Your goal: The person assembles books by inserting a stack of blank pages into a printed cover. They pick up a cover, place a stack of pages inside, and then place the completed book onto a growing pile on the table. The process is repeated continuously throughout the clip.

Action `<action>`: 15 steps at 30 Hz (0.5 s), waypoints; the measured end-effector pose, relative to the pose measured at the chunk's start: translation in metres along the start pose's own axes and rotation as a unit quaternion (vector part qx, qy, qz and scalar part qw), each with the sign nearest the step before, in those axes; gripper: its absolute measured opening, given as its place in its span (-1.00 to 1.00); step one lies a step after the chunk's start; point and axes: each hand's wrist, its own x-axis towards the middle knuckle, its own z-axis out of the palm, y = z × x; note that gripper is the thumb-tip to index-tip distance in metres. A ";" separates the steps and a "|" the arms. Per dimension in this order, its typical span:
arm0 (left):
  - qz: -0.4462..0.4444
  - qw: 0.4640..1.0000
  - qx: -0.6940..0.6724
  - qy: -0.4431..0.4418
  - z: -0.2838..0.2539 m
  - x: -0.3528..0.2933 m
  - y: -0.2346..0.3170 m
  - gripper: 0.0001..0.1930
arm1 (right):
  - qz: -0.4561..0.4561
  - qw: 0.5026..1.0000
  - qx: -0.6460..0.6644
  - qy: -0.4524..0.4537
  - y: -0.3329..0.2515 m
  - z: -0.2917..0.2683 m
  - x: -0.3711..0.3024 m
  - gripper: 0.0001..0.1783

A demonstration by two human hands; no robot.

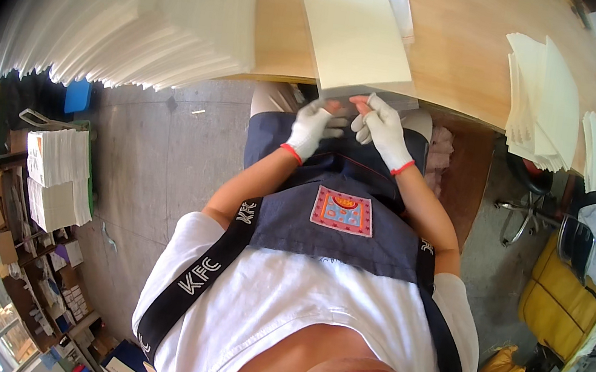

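My left hand (311, 127) and my right hand (383, 132) wear white gloves with red cuffs; some bare fingertips show. They face each other just off the table's front edge, above my lap. The left fingers are bent but apart, and nothing shows in them. My right fingers are curled, with the fingertips close together; whether they pinch something thin is hidden. Right beyond both hands lies a cream sheet (357, 38), and clear film (402, 98) sticks out past its near edge. Under its far end is a printed sheet (407, 7).
A tall stack of cream sheets (132, 10) fills the table's left side. Smaller piles of folded sheets (546, 99) overhang its right edge. White stacks (59, 175) stand at left over the grey floor. A wheeled chair (522, 210) is at right.
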 end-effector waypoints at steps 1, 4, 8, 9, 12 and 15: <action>0.021 1.000 0.016 -0.007 -0.012 -0.001 0.006 -0.75 | -0.007 0.981 -0.185 0.060 -0.013 0.010 -0.004 -0.69; 0.033 0.995 0.089 -0.018 -0.021 -0.008 0.025 -0.75 | -0.156 0.873 -0.460 0.040 -0.007 0.019 0.014 -0.74; 0.001 0.993 0.098 -0.062 -0.036 0.006 0.021 -0.74 | -0.230 0.720 -0.654 0.033 -0.001 0.035 0.035 -0.81; 0.008 0.993 0.108 -0.056 -0.038 0.010 0.020 -0.74 | -0.215 0.697 -0.683 0.025 -0.004 0.037 0.036 -0.80; 0.023 0.992 0.122 -0.033 -0.038 0.008 0.021 -0.75 | -0.149 0.889 -0.433 -0.010 -0.014 0.030 0.020 -0.87; 0.044 0.990 0.135 -0.014 -0.038 -0.005 0.027 -0.77 | -0.114 0.978 0.086 0.155 -0.012 -0.024 -0.017 -0.92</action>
